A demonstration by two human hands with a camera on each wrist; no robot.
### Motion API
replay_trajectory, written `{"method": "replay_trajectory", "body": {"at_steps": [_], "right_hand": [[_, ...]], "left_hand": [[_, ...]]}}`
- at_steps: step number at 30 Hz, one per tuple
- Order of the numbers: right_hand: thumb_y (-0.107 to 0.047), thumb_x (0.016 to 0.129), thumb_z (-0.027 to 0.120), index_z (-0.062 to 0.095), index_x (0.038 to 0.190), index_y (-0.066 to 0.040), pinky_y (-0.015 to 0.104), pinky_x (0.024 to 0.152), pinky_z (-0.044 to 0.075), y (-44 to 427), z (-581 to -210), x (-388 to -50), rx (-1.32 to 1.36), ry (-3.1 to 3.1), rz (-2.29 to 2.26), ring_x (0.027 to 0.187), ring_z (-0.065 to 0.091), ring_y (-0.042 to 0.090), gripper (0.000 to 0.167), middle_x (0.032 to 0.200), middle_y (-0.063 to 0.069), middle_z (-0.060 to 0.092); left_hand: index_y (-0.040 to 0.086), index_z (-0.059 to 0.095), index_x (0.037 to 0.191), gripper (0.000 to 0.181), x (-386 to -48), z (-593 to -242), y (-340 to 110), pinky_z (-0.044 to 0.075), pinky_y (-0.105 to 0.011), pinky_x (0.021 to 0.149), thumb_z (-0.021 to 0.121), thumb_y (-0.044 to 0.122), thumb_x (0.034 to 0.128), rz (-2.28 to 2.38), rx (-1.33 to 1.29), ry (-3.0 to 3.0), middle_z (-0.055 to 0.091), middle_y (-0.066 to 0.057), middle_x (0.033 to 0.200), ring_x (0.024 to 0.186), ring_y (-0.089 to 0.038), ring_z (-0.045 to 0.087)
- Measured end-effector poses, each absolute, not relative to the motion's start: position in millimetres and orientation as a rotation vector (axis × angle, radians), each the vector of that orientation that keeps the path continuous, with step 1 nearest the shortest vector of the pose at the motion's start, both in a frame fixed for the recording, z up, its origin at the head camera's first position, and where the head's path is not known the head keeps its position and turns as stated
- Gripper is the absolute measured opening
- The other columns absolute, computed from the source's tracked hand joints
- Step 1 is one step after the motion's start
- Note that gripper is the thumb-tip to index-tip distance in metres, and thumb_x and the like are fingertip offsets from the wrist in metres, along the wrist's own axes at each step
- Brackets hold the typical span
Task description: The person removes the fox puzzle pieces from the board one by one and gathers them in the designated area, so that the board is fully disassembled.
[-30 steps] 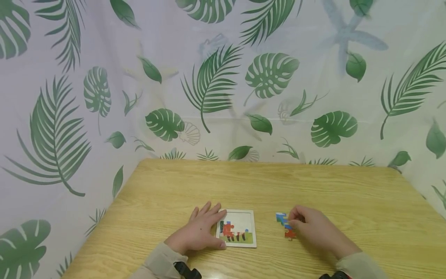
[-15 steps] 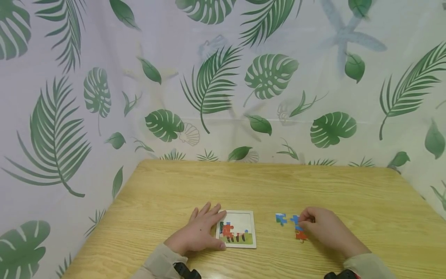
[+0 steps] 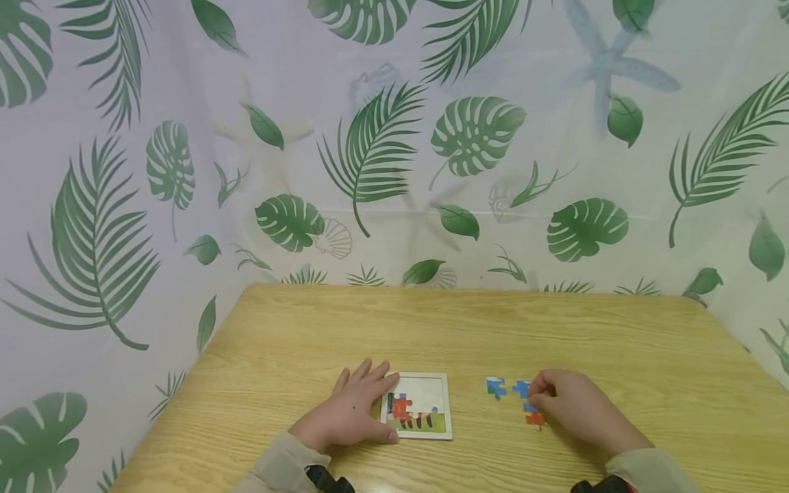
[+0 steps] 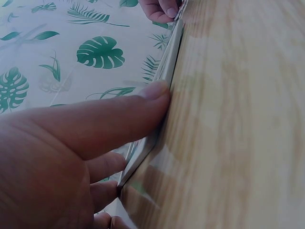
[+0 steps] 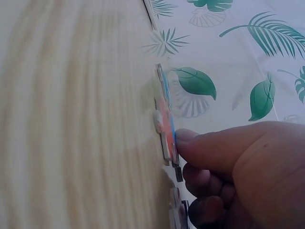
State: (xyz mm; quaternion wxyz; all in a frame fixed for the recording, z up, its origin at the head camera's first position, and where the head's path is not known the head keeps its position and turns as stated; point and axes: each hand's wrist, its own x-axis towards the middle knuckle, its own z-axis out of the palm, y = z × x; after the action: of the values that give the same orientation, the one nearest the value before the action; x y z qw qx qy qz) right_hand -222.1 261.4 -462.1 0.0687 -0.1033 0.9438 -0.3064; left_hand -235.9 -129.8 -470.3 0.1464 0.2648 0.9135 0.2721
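A square puzzle board [image 3: 425, 381] with a pale raised rim lies on the table, partly filled with red, green and striped pieces. My left hand [image 3: 351, 411] rests at its left side with fingers spread, the thumb along the near edge in the left wrist view [image 4: 155, 107]. Right of the board, my right hand [image 3: 570, 404] has curled fingers and pinches a blue puzzle piece [image 3: 521, 389], its fingertips hiding part of it. A red puzzle piece [image 3: 534, 418] lies just below. Apart to the left is a blue-green puzzle piece [image 3: 495, 387].
The wood-grain table [image 3: 382, 322] reaches back to a white cloth backdrop [image 3: 394, 253] printed with green leaves. Another cloth side stands at the left. Dark bands circle both wrists over light sleeves.
My right hand has shifted right, carrying the blue and red pieces away from the blue-green piece; in the last half second they have barely moved. The left hand stays on the board.
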Motion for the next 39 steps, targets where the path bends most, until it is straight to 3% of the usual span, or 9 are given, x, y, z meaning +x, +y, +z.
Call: {"method": "replay_trajectory", "body": {"at_steps": [24,39], "right_hand": [[-0.018,0.094,0.071,0.069,0.089,-0.016,0.036,0.067,0.045,259,-469,-221,-0.268,2.887,-0.91,0.071,0.052,0.014,0.006,0.077,-0.008,0.062],[-0.028,0.098,0.068,0.07,0.1,-0.013,0.037,0.071,0.047,257,-458,-223,-0.221,2.848,-1.001,0.078,0.056,0.015,0.015,0.085,-0.006,0.065]], "left_hand": [[0.018,0.038,0.158,0.095,-235,-471,-128,-0.006,-0.062,0.117,0.083,0.048,0.0803,0.781,0.746,2.634,0.021,-0.007,0.167,0.154,-0.034,0.003],[0.018,0.038,0.159,0.096,-235,-471,-128,-0.006,-0.061,0.118,0.084,0.046,0.0798,0.799,0.747,2.628,0.021,-0.006,0.167,0.154,-0.033,0.002]]}}
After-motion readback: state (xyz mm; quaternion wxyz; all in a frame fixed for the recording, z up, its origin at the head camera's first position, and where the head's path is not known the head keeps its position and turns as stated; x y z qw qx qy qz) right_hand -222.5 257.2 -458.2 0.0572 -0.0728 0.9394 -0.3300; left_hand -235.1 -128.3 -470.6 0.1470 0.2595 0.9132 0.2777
